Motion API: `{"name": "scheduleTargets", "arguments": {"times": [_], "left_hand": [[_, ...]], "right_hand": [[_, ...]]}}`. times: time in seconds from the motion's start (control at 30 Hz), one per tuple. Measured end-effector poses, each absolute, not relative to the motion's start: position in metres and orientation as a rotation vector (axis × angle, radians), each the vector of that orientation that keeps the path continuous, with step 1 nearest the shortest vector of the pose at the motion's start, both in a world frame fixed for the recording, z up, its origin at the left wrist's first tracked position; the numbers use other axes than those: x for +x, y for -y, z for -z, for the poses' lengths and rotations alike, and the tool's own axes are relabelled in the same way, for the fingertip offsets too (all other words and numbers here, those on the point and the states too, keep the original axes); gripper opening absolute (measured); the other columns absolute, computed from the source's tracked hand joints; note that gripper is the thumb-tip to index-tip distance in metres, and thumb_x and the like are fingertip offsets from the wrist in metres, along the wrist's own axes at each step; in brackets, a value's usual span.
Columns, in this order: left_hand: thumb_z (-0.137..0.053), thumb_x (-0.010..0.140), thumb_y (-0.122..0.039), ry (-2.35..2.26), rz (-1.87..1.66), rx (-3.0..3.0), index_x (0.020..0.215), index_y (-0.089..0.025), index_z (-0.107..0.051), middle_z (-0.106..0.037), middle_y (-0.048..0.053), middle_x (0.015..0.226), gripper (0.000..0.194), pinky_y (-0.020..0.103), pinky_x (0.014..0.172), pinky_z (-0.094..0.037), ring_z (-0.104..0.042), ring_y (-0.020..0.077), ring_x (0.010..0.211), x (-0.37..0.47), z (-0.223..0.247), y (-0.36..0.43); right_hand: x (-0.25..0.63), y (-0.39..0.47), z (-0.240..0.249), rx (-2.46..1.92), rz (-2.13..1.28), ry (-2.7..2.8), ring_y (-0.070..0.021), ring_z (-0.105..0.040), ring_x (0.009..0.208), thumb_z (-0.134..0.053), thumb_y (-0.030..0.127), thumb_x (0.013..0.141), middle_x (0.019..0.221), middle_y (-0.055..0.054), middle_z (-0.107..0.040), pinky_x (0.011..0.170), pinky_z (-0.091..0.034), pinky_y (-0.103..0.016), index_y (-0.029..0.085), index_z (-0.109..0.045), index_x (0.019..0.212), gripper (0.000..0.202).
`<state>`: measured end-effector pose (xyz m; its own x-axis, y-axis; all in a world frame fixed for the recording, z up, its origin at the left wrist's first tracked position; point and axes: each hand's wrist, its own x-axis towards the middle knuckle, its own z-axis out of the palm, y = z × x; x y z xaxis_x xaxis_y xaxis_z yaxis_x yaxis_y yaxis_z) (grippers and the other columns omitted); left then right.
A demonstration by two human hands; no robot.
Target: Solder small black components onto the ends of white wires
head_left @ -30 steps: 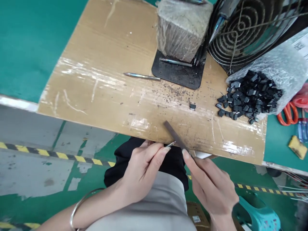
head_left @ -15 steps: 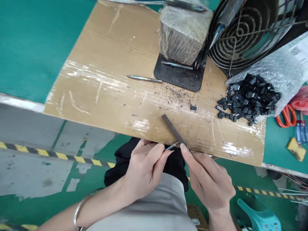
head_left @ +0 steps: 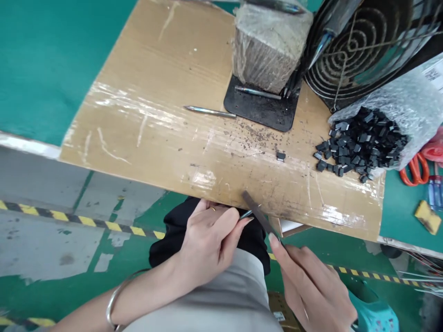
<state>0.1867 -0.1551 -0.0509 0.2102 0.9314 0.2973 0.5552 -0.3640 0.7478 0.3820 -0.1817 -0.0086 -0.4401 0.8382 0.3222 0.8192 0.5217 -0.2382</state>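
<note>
My left hand (head_left: 211, 240) is closed around a thin metal rod (head_left: 246, 214) at the table's front edge, its tip pointing right. My right hand (head_left: 313, 281) grips the lower end of a flat dark file (head_left: 258, 213), which slants up to the left and lies across the rod's tip. On the cardboard sheet (head_left: 155, 152) beyond my hands are a pointed metal rod (head_left: 210, 111) and one small black connector (head_left: 280, 157). Dark crumbs are scattered between them.
A plastic-wrapped block (head_left: 270, 46) stands on a black plate (head_left: 259, 110). Right of it are a fan (head_left: 353, 46), a pile of black connectors (head_left: 363, 140) by bubble wrap (head_left: 404, 106), orange-handled scissors (head_left: 413, 170), a screwdriver (head_left: 435, 191) and a yellow sponge (head_left: 428, 216).
My right hand has moved down and to the right, drawing the file back along the rod's tip. My left hand has stayed nearly in place. A box below the table edge has come into view.
</note>
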Motion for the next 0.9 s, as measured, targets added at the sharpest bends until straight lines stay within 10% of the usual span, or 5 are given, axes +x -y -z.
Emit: {"name": "scheduleTargets", "arguments": {"times": [0.23, 0.9], "left_hand": [[-0.051, 0.095, -0.003, -1.38, -1.015, 2.004, 0.071, -0.022, -0.03, -0.029, -0.008, 0.061, 0.037, 0.029, 0.061, -0.028, -0.027, 0.0124, 0.053, 0.187, 0.051, 0.155], [-0.047, 0.096, -0.005, -1.219, -0.939, 1.697, 0.07, -0.021, -0.03, -0.029, -0.007, 0.062, 0.035, 0.027, 0.061, -0.031, -0.03, 0.0124, 0.057, 0.187, 0.051, 0.158]], "right_hand": [[0.374, 0.168, 0.014, -1.312, -0.13, 2.32, -0.0106, -0.063, 0.067, -0.054, -0.004, 0.093, 0.081, -0.002, -0.074, 0.06, -0.043, -0.026, 0.011, -0.074, 0.121, 0.038], [0.387, 0.179, 0.012, -1.345, 0.055, 2.348, -0.0107, -0.063, 0.066, -0.058, -0.005, 0.091, 0.079, 0.0, -0.074, 0.065, -0.047, -0.024, 0.019, -0.057, 0.146, 0.06]]}}
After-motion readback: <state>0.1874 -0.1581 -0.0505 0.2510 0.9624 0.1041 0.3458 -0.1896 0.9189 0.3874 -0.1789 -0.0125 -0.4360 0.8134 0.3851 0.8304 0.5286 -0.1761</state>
